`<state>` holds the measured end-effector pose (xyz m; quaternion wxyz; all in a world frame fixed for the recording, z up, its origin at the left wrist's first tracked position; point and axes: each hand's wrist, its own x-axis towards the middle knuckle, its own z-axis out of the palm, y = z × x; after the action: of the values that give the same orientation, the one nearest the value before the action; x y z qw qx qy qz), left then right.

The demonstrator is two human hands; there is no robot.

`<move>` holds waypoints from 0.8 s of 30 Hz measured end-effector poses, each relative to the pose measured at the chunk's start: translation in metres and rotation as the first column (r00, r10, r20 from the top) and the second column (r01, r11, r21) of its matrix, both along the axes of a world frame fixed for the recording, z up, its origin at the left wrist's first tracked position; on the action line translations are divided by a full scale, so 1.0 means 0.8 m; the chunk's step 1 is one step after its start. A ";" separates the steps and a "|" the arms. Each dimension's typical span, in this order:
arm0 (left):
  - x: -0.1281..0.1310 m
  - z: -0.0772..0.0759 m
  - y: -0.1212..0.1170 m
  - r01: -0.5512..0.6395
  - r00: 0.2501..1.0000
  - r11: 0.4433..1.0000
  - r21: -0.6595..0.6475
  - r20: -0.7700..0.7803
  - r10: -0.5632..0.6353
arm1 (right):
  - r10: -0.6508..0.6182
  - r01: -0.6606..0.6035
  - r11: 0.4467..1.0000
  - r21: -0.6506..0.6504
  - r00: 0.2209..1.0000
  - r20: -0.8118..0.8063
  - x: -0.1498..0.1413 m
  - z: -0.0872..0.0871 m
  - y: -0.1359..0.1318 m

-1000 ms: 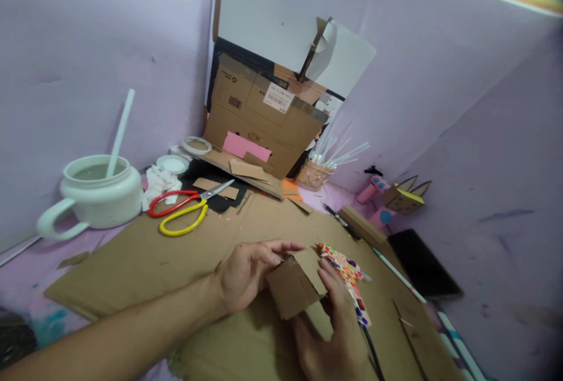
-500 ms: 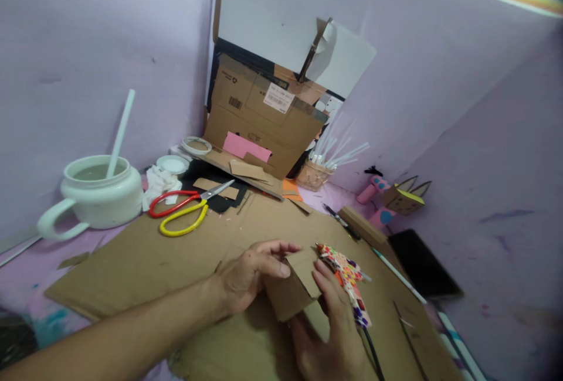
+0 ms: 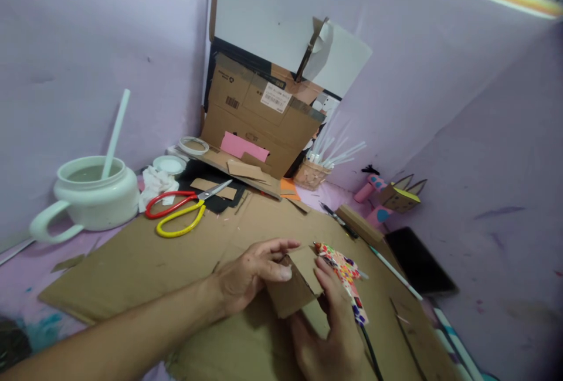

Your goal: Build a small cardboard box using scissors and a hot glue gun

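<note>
Flat brown cardboard spreads out below. A small brown folded-cardboard box is held, with the left hand gripping its left side and the right hand cupping its right. Part is hidden, so I can't tell its longest way. Farther off, a long white stick leans in a round white pot, and a little tan basket holds thin white sticks.

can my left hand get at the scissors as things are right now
Probably, though the left grip is occupied with the small cardboard box; only the flat cardboard sheet appears to lie between, and nothing covers the scissors.
</note>
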<state>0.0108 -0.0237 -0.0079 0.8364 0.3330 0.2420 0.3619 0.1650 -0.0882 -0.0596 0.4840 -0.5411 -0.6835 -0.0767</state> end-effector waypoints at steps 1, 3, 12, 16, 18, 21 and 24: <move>-0.001 0.000 0.001 -0.001 1.000 1.000 0.019 0.023 0.001 | 0.009 -0.009 1.000 -0.008 1.000 -0.024 0.002 0.000 0.001; -0.001 -0.001 0.002 -0.027 0.997 0.999 0.034 0.070 0.025 | 0.024 -0.025 1.000 -0.015 0.997 -0.078 0.008 -0.001 0.004; -0.009 0.000 0.019 -0.514 0.855 0.858 0.014 -0.077 0.513 | -0.018 -0.008 0.994 -0.108 0.971 -0.238 0.019 -0.003 0.009; -0.015 0.000 0.024 -0.563 0.809 0.824 0.067 -0.159 0.566 | -0.031 0.002 0.992 -0.125 0.972 -0.232 0.017 -0.002 0.008; -0.015 -0.002 0.025 -0.542 0.808 0.834 0.100 -0.211 0.550 | -0.038 0.009 0.992 -0.124 0.973 -0.229 0.016 -0.001 0.008; -0.013 -0.005 0.025 -0.489 0.825 0.858 0.160 -0.236 0.514 | -0.032 0.012 0.995 -0.102 0.981 -0.193 0.016 0.001 0.008; -0.013 -0.005 0.025 -0.455 0.841 0.871 0.184 -0.231 0.488 | -0.002 -0.008 0.997 -0.079 0.991 -0.134 0.015 0.004 0.007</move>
<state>0.0000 -0.0041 -0.0119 0.6585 0.3595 0.4059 0.5218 0.1773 -0.0825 -0.0566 0.5068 -0.5629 -0.6528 -0.0121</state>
